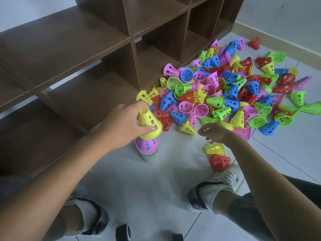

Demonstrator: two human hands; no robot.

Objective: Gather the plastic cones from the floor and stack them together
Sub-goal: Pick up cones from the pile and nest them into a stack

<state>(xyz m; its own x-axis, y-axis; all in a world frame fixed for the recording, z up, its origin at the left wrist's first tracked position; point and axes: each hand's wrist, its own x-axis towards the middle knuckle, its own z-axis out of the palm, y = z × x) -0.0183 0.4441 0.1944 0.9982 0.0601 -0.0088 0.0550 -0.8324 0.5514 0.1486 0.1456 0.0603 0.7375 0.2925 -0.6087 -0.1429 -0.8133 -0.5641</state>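
Head view shows the left hand [125, 122] grasping a yellow cone [147, 124] above the stack [147, 150], right hand [215, 133] loose-fingered near the far-right pile [234, 91].

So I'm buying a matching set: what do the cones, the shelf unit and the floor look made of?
The yellow cone in the left hand and the pile look like thin moulded plastic: saturated uniform colours, punched holes, slight sheen. The shelf unit looks like brown wood-grain laminate board, matte; solid wood can't be ruled out. The floor looks like glossy pale tile, with grout lines.
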